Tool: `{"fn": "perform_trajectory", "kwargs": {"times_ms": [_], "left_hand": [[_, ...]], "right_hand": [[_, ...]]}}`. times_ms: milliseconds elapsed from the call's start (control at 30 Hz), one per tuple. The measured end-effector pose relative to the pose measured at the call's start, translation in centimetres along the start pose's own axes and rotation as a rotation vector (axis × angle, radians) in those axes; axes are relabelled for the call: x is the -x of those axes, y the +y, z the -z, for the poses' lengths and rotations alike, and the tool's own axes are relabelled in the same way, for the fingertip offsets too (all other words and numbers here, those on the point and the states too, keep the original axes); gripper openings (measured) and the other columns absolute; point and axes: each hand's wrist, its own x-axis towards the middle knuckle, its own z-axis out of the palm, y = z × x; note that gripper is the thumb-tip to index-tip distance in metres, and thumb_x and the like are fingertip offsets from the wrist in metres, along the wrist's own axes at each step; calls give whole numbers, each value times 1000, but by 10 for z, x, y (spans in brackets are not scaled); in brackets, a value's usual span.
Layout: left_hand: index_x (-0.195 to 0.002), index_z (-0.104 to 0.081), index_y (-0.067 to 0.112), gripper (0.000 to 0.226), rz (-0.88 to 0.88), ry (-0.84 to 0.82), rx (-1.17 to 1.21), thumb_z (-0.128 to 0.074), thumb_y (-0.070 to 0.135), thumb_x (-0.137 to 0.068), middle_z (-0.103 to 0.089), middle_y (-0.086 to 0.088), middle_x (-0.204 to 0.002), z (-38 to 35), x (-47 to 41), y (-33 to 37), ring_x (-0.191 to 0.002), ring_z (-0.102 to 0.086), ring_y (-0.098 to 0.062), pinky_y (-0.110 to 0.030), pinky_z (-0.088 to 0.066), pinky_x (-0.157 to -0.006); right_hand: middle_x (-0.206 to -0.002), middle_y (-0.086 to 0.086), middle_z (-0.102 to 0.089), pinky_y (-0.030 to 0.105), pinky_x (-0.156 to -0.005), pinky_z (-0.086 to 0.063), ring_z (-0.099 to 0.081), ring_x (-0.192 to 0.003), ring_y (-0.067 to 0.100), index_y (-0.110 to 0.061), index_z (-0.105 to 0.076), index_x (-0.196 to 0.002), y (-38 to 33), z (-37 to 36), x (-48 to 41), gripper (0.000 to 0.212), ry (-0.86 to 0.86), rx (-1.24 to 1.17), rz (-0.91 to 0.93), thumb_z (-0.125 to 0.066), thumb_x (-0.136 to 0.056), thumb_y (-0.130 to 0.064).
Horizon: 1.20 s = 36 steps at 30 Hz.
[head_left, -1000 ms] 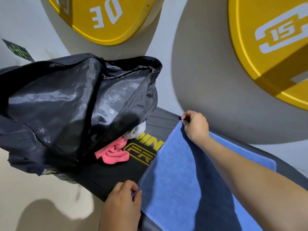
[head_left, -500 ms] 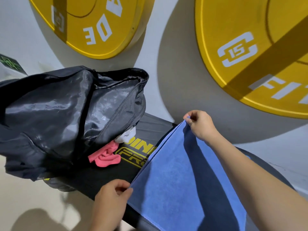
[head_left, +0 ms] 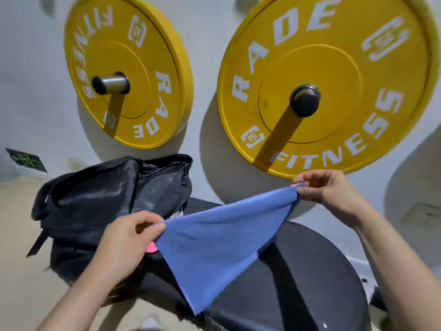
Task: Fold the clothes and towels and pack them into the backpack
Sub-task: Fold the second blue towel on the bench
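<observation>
A blue towel hangs in the air above the black bench, stretched between both hands. My left hand pinches its left corner and my right hand pinches its right corner, higher up. The towel's lower tip reaches down to the bench. A black backpack lies open on the bench's left end, behind my left hand. A bit of pink cloth shows beside my left thumb, mostly hidden by the hand and towel.
Two yellow weight plates hang on pegs on the white wall, one at the left and a larger one at the right. A beige floor lies left of the bench. A green sign sits low on the wall.
Both hands have lifted the blue towel off the bench by its two corners. The view has tilted up, showing more of the wall plates.
</observation>
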Motion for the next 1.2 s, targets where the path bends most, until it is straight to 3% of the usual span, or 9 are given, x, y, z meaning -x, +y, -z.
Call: {"fn": "perform_trajectory", "kwargs": {"times_ms": [100, 200, 467, 567, 700, 867, 1000, 1100, 1200], "left_hand": [[-74, -69, 39, 24, -85, 20, -22, -73, 16, -81, -69, 11, -65, 27, 8, 22, -59, -60, -6, -13, -41, -57], [-69, -72, 37, 26, -144, 49, 54, -78, 13, -76, -70, 7, -67, 52, 26, 48, -57, -59, -5, -9, -40, -53], [-71, -75, 19, 8, -212, -66, 172, -77, 13, -75, -72, 9, -67, 69, 11, 96, -55, -59, 6, -7, -45, -56], [-78, -75, 21, 13, -228, -198, 52, -72, 9, -80, -72, 14, -70, 37, -29, 86, -62, -62, 7, -12, -45, -63], [-78, -73, 25, 17, -195, -365, -245, -70, 9, -83, -72, 14, -72, -53, -93, 36, -69, -63, 4, -13, -43, -66], [-79, -72, 24, 18, -131, -385, -365, -63, 9, -86, -67, 8, -76, -176, -141, -41, -80, -61, -12, -23, -38, -69], [-87, -70, 20, 19, -74, -354, -352, -56, 7, -89, -67, 2, -81, -228, -166, -71, -82, -59, -19, -26, -39, -70], [-91, -71, 16, 16, 20, -305, -257, -59, 8, -87, -67, 3, -80, -252, -180, -83, -82, -59, -18, -23, -41, -70], [-92, -71, 14, 11, 109, -249, -150, -65, 9, -84, -64, 7, -73, -266, -185, -90, -78, -57, -14, -14, -37, -63]], "right_hand": [[-69, 2, -68, 16, -62, -51, -60, -66, 9, -12, -69, -77, -28, 18, 36, 24, -71, 231, 76, -67, -79, 12], [-68, 3, -68, 24, -63, -48, -56, -62, 9, -15, -71, -76, -58, 37, 84, 23, -118, 431, 109, -67, -79, 7], [-70, 5, -66, 18, -49, -40, -50, -58, 8, -7, -74, -81, -107, 80, 116, 31, -301, 444, -16, -49, -83, 12], [-68, 0, -69, 21, -51, -42, -52, -55, 4, -11, -75, -80, -71, 76, 84, 31, -366, 598, -177, -50, -81, 7], [-67, 6, -63, 25, -50, -41, -53, -60, 16, -11, -72, -77, 34, 52, 27, 16, -464, 738, -404, -57, -79, -4], [-63, 8, -61, 22, -52, -41, -59, -65, 24, -20, -57, -59, 160, 22, -26, 22, -314, 854, -430, -61, -79, -12], [-59, 4, -59, 26, -49, -50, -65, -47, 19, -8, -62, -70, 216, 13, -51, 18, -145, 680, -551, -54, -86, -10], [-61, 4, -58, 40, -70, -59, -66, -52, 23, -1, -64, -76, 235, 11, -65, 17, -5, 529, -612, -56, -87, -9], [-65, 8, -57, 44, -76, -59, -65, -60, 24, 6, -64, -74, 238, 16, -73, 15, -23, 431, -662, -61, -83, -6]]}}
